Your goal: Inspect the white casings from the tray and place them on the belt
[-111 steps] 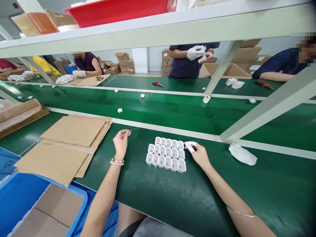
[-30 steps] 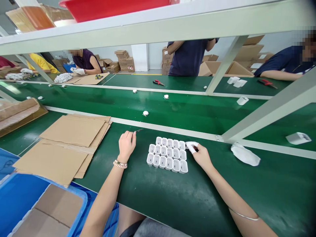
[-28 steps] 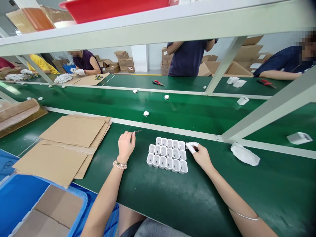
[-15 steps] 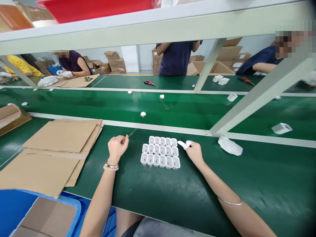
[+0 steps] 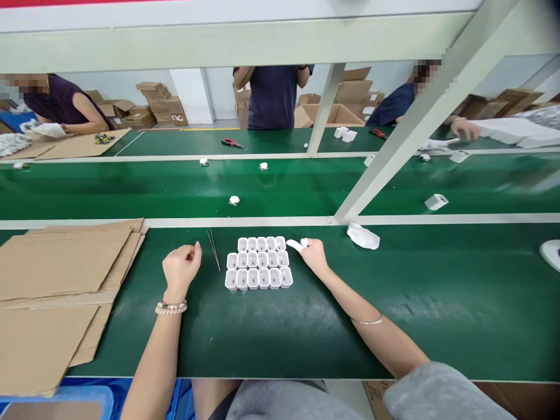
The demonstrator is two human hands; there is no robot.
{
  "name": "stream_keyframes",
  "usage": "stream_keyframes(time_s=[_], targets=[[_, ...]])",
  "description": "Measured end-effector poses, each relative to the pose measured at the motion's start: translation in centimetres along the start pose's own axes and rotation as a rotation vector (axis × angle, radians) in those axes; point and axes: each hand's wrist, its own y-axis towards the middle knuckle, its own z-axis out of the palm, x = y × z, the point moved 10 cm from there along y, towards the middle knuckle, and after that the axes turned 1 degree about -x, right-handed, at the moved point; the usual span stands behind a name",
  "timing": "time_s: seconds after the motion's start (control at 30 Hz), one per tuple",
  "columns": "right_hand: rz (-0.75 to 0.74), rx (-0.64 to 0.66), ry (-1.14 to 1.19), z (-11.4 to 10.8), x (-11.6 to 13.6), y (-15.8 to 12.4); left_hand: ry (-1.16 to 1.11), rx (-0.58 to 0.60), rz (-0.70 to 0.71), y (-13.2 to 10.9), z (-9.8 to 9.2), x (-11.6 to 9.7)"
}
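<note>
A block of several small white open-topped housings [image 5: 259, 270] stands in rows on the green bench mat [image 5: 306, 326]. My left hand [image 5: 181, 266] rests to its left, fingers curled in, holding nothing. Thin metal tweezers [image 5: 213, 257] lie on the mat between that hand and the block, apart from the fingers. My right hand [image 5: 313, 255] rests at the block's upper right corner, fingers curled, with white covers on the fingertips that point at the block.
Cardboard sheets [image 5: 56, 274] lie at the left. A crumpled white cloth [image 5: 363, 237] sits right of my right hand. Behind runs a green conveyor [image 5: 131, 189] carrying small white parts [image 5: 234, 200] and a white box [image 5: 436, 202]. A slanted frame post [image 5: 394, 140] crosses. Other people work opposite.
My left hand has let go of the tweezers, which now lie on the mat. My view has swung right and down; parts on the conveyor have moved right.
</note>
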Motion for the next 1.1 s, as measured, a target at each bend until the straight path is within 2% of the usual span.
stream_keyframes(time_s=[0.1,0.23,0.4,0.47,0.67,0.83,0.93,1.1], targets=[[0.007,-0.005,0.008,0.0,0.0,0.0,-0.138,0.126,0.029,-0.1,1.2,-1.0],[0.024,-0.012,0.008,-0.1,-0.4,0.1,-0.311,0.32,0.124,-0.7,2.7,-3.6],[0.04,0.002,0.005,0.0,-1.1,0.3,-0.606,0.665,0.168,-2.5,4.8,-6.6],[0.047,0.021,0.001,0.3,-1.2,0.5,-0.646,0.721,0.175,-2.9,5.0,-7.2],[0.007,0.136,-0.034,1.3,-0.6,1.5,-0.67,0.708,0.226,-3.2,4.7,-7.9],[-0.082,0.247,-0.14,3.0,1.4,5.9,-0.543,0.689,0.261,-3.3,4.6,-7.6],[-0.156,0.312,-0.23,5.9,3.2,9.8,-0.52,0.708,0.259,-3.3,4.5,-7.4],[-0.234,0.426,-0.416,12.3,4.9,14.8,-0.551,0.711,0.256,-3.2,4.4,-6.7]])
